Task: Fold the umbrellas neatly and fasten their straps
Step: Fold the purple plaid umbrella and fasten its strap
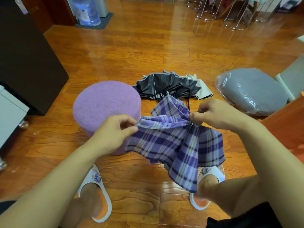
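Note:
A purple plaid umbrella (177, 145) hangs loose between my hands, above my feet. My left hand (115, 132) pinches a fold of its cloth at the left end. Near the umbrella's shaft, my right hand (212, 112) grips the gathered cloth, and the rest of the canopy droops below. A second umbrella (166, 86), black inside with a pale outer side, lies collapsed and unfolded on the floor just beyond the plaid one.
A round purple stool (103, 102) stands at my left hand. A grey cushion in plastic wrap (251, 91) lies on the wooden floor at the right. A dark cabinet (24, 60) fills the left side. Metal chair legs (230, 17) stand far back.

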Available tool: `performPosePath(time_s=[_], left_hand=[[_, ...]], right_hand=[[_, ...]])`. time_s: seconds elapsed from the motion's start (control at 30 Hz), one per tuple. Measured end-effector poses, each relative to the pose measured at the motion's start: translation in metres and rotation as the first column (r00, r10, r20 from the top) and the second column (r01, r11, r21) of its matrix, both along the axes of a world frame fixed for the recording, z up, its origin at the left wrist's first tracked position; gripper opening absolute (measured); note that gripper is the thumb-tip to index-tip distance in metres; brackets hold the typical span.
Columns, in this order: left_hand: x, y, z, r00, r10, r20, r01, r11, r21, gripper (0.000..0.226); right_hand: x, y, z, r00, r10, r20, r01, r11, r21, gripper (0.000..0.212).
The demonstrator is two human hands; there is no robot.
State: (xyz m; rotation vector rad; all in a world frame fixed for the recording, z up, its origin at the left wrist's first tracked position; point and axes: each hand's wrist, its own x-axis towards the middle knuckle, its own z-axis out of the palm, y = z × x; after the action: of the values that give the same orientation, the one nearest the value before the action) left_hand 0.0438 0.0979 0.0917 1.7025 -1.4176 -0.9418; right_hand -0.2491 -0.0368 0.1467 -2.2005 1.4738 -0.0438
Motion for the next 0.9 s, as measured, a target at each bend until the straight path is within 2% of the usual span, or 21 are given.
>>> performPosePath(time_s=[0.07, 0.13, 0.2, 0.23, 0.3, 0.37, 0.43, 0.5, 0.57, 0.73, 0.9], left_hand=[[0.003, -0.002, 0.001, 0.998, 0.047, -0.045, -0.048, 0.999, -0.025, 0.018], [-0.001, -0.002, 0.005, 0.987, 0.049, -0.153, -0.057, 0.997, -0.050, 0.012], [-0.009, -0.002, 0.004, 0.966, 0.011, -0.259, -0.022, 0.999, -0.038, 0.019], [-0.013, -0.001, 0.003, 0.967, -0.007, -0.254, -0.002, 0.999, -0.036, 0.027], [-0.014, 0.001, -0.002, 0.994, -0.041, -0.101, 0.033, 0.996, -0.088, 0.037], [-0.011, 0.002, -0.002, 0.988, -0.088, 0.130, 0.112, 0.976, -0.186, 0.035], [-0.007, 0.003, 0.005, 0.919, -0.175, 0.354, 0.282, 0.918, -0.278, 0.027], [-0.004, 0.005, 0.009, 0.814, -0.288, 0.505, 0.470, 0.837, -0.281, 0.021], [-0.003, 0.008, 0.011, 0.769, -0.343, 0.539, 0.514, 0.833, -0.204, 0.021], [-0.008, 0.010, 0.000, 0.757, -0.288, 0.587, 0.386, 0.922, -0.044, 0.029], [-0.010, 0.004, 0.000, 0.842, -0.209, 0.497, 0.225, 0.974, 0.027, 0.026]], right_hand=[[0.002, 0.002, -0.001, 1.000, 0.011, -0.008, -0.011, 1.000, -0.005, 0.044], [0.005, 0.005, -0.003, 0.999, 0.023, -0.023, -0.023, 1.000, -0.008, 0.042], [0.008, 0.007, -0.003, 0.999, 0.025, -0.030, -0.026, 1.000, -0.011, 0.040], [0.008, 0.007, -0.003, 0.999, 0.019, -0.029, -0.020, 1.000, -0.012, 0.039], [0.008, 0.006, -0.003, 0.999, 0.010, -0.030, -0.010, 1.000, -0.017, 0.038], [0.007, 0.006, -0.002, 0.999, 0.006, -0.033, -0.007, 1.000, -0.018, 0.038], [0.006, 0.006, -0.003, 0.999, 0.011, -0.042, -0.012, 1.000, -0.016, 0.039], [0.006, 0.006, -0.003, 0.998, 0.022, -0.057, -0.024, 1.000, -0.020, 0.041], [0.006, 0.007, -0.004, 0.998, 0.029, -0.062, -0.031, 0.999, -0.031, 0.042], [0.008, 0.009, -0.002, 0.998, 0.025, -0.062, -0.029, 0.998, -0.057, 0.040], [0.010, 0.012, -0.007, 0.998, 0.047, -0.035, -0.049, 0.996, -0.069, 0.036]])
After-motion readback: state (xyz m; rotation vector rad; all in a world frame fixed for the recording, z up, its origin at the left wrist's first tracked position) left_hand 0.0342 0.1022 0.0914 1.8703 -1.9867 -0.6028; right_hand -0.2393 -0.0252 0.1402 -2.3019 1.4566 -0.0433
